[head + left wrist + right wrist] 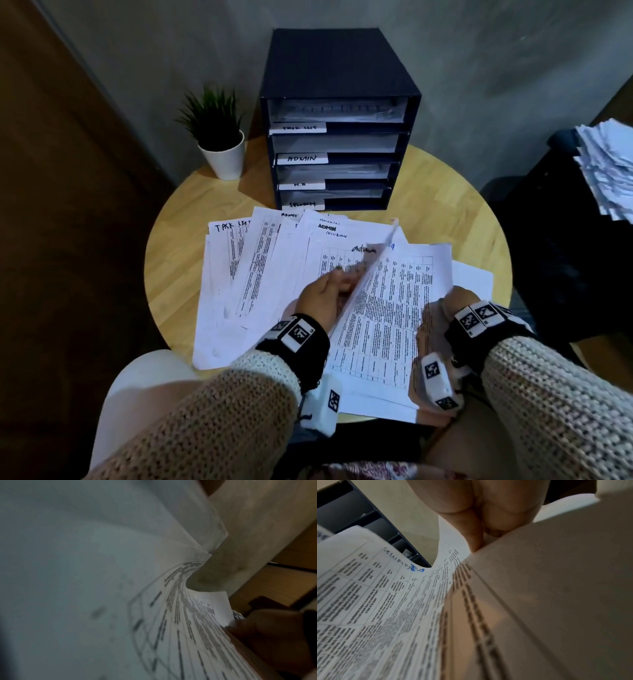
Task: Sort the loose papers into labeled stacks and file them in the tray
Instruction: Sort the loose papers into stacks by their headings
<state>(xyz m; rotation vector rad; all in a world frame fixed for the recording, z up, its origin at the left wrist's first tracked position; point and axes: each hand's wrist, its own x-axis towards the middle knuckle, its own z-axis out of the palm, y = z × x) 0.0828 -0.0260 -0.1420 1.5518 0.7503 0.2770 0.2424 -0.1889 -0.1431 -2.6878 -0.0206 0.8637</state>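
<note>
On the near half of the round surface (pixel 178 240) the loose papers (pixel 260 270) lie fanned, the labelled tray (pixel 339 85) at the far side; the right hand (pixel 459 301) pinches a lifted sheet (pixel 383 308) at its right edge, while the left hand (pixel 325 291) rests with relaxed fingers (pixel 342 275) beneath it; a curling sheet could drag its neighbours, or land in the wrong stack if its label is misread.

— Where are the loose papers (pixel 260 274)?
— Fanned overlapping across the round table, printed tables up, headings handwritten on top.
— And the tray (pixel 337 137)?
— Dark, upright behind them, four labeled shelves with sheets inside.
</note>
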